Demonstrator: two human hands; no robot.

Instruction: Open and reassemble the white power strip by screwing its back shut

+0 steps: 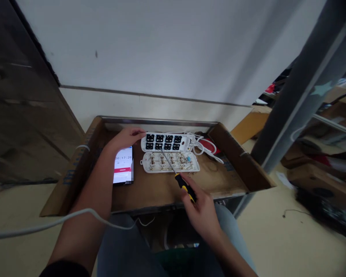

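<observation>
An opened white power strip lies in two halves inside a cardboard tray. The far half, a power strip cover (185, 144), carries two rows of black socket inserts (159, 138). Nearer to me is the power strip base (145, 163), with metal contact strips and a small blue part at its right. At the cover's left end, my left hand (129, 137) grips the edge with its fingertips. My right hand (201, 202) is closed round the black and yellow handle of a screwdriver (185, 187). The screwdriver's shaft slants over the base, and its tip reaches the black inserts.
A phone (123, 165) showing a running timer lies left in the cardboard tray (150, 192). Coiled white cable (202, 146) sits right of the cover. Small loose screws (190, 175) lie by the base. A white cord (46, 229) crosses my left forearm. A grey post (291, 92) stands right.
</observation>
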